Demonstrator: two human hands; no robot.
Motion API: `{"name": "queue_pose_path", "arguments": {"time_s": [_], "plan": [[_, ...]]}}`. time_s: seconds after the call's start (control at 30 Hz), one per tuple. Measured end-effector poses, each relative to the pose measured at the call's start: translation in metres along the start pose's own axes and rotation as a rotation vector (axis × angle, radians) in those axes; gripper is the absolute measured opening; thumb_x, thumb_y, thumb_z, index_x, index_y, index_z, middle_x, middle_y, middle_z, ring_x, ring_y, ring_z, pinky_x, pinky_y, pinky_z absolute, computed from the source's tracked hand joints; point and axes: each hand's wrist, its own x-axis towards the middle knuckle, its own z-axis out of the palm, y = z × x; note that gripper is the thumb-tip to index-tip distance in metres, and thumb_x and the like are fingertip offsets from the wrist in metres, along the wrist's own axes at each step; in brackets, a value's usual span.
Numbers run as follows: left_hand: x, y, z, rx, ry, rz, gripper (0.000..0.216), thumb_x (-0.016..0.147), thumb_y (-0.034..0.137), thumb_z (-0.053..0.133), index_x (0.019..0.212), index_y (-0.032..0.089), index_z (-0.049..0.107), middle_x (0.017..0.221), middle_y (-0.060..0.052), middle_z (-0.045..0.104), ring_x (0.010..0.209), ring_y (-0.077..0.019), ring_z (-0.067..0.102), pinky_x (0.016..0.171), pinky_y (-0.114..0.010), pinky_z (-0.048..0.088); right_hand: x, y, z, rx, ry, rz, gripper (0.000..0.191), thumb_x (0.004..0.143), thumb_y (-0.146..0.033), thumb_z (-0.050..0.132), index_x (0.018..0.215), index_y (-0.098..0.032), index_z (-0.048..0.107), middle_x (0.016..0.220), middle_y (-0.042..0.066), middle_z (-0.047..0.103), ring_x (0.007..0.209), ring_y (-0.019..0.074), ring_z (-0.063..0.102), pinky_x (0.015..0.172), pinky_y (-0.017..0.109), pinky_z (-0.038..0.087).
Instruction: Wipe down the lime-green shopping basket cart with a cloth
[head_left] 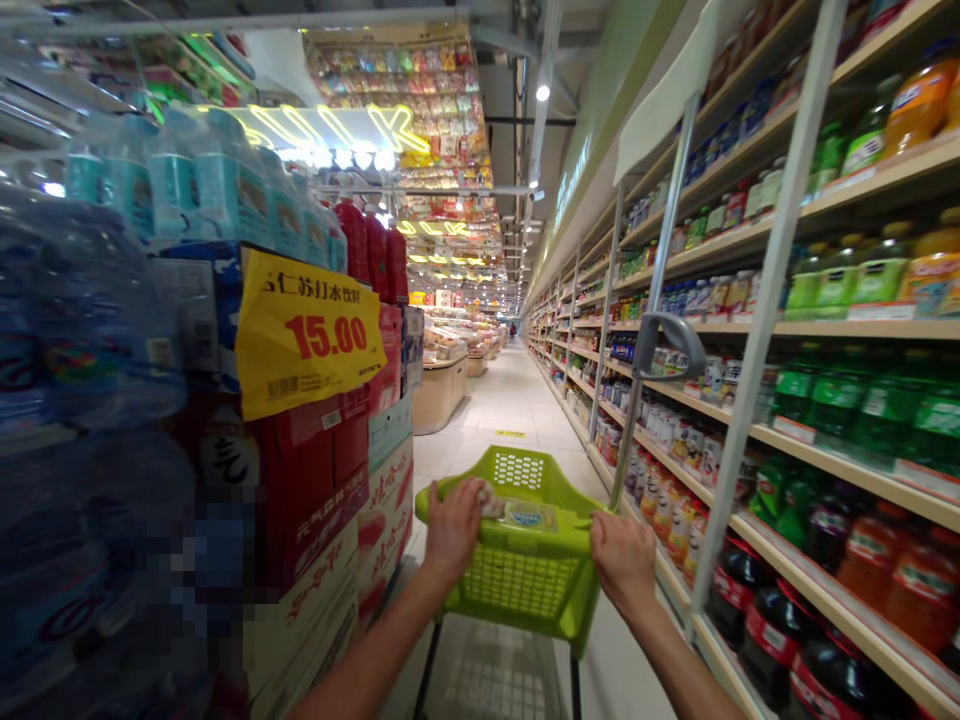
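Observation:
A green plastic shopping cart [525, 585] stands in front of me in the aisle. My left hand [452, 530] is closed at the left part of its handle, the thumb side turned inward. Beside those fingers is a small pale, wrinkled thing [486, 497]; I cannot tell whether the hand holds it or it lies in the cart. My right hand [624, 552] is wrapped round the right end of the handle. Between the hands is a label panel [529, 516] on the handle bar. Most of the basket's inside is hidden behind the handle.
On the left rise stacked drink cartons [307, 480] and shrink-wrapped bottles [82, 320], with a yellow price sign [311, 335]. Shelves of bottles [862, 270] line the right, with a metal pole and grey handle [671, 347] nearby. The pale tiled floor [499, 385] runs ahead past display bins [439, 395].

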Motion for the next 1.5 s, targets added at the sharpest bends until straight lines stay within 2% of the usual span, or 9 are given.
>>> {"name": "queue_pose_path", "arguments": {"time_s": [0.17,0.27,0.37,0.43,0.6,0.83,1.07,1.3,1.5], "plan": [[-0.004,0.065,0.015,-0.124,-0.103,0.235,0.033,0.083,0.015,0.04,0.114,0.024,0.046,0.118,-0.007,0.057,0.11,-0.0178,0.05,0.103,-0.053,0.019,-0.002,-0.024,-0.005,0.058,-0.091,-0.135,0.031,0.087,-0.027,0.032,0.079,-0.021,0.062,0.077,0.001,0.065,0.078,0.0166,0.054,0.087,0.039,0.023],[-0.002,0.045,0.009,-0.075,-0.093,0.199,0.036,0.082,0.012,0.039,0.116,0.023,0.045,0.118,-0.007,0.057,0.109,-0.0192,0.05,0.102,-0.057,0.017,-0.005,-0.017,-0.005,0.085,-0.061,-0.159,0.032,0.087,-0.025,0.031,0.079,-0.02,0.062,0.078,0.002,0.065,0.079,0.0159,0.053,0.09,0.037,0.022],[0.001,0.017,-0.001,0.013,-0.046,-0.018,0.037,0.08,0.009,0.037,0.113,0.022,0.046,0.115,-0.007,0.058,0.108,-0.0215,0.051,0.099,-0.061,0.017,-0.008,-0.008,-0.002,0.104,-0.012,-0.136,0.031,0.086,-0.025,0.032,0.086,-0.019,0.062,0.084,0.002,0.065,0.084,0.0169,0.053,0.09,0.037,0.022],[0.002,0.021,-0.001,0.015,-0.052,-0.058,0.035,0.081,0.009,0.037,0.112,0.023,0.047,0.115,-0.007,0.058,0.11,-0.0213,0.05,0.099,-0.061,0.018,-0.009,-0.008,0.001,0.09,0.022,-0.078,0.031,0.086,-0.026,0.032,0.086,-0.019,0.062,0.085,0.003,0.065,0.085,0.0182,0.052,0.09,0.039,0.021],[-0.001,0.065,0.009,-0.096,-0.139,0.209,0.035,0.082,0.013,0.041,0.115,0.024,0.045,0.121,-0.006,0.054,0.113,-0.0193,0.048,0.101,-0.057,0.02,-0.011,-0.007,0.005,0.076,0.064,-0.072,0.032,0.086,-0.027,0.031,0.087,-0.019,0.061,0.088,0.003,0.065,0.089,0.0189,0.051,0.092,0.041,0.019],[0.001,0.014,-0.01,0.012,-0.073,-0.044,0.034,0.079,0.008,0.04,0.108,0.021,0.05,0.112,-0.007,0.06,0.106,-0.0219,0.054,0.099,-0.06,0.021,-0.008,-0.001,0.003,0.055,0.042,0.011,0.036,0.086,-0.027,0.028,0.09,-0.018,0.062,0.095,0.007,0.065,0.097,0.0218,0.049,0.094,0.045,0.017],[-0.009,0.06,0.003,-0.102,-0.131,0.251,0.037,0.082,0.011,0.039,0.115,0.024,0.045,0.12,-0.007,0.055,0.111,-0.0181,0.049,0.102,-0.056,0.017,-0.006,-0.037,0.008,0.139,-0.062,-0.135,0.036,0.087,-0.025,0.028,0.109,-0.021,0.057,0.116,0.007,0.058,0.111,0.0213,0.045,0.096,0.046,0.019],[0.005,0.0,-0.018,-0.018,-0.132,-0.12,0.034,0.079,0.007,0.038,0.106,0.022,0.05,0.113,-0.007,0.059,0.107,-0.019,0.052,0.102,-0.057,0.015,-0.01,-0.016,0.008,0.073,-0.014,-0.068,0.036,0.086,-0.025,0.029,0.109,-0.019,0.057,0.118,0.007,0.056,0.115,0.0236,0.042,0.097,0.049,0.018],[-0.004,0.046,-0.014,-0.217,-0.251,0.136,0.035,0.079,0.011,0.04,0.109,0.025,0.049,0.115,-0.004,0.058,0.11,-0.0161,0.049,0.104,-0.051,0.015,-0.008,-0.044,0.006,0.142,-0.078,-0.15,0.032,0.085,-0.024,0.035,0.107,-0.022,0.058,0.117,0.005,0.058,0.113,0.0231,0.045,0.097,0.049,0.016]]}}
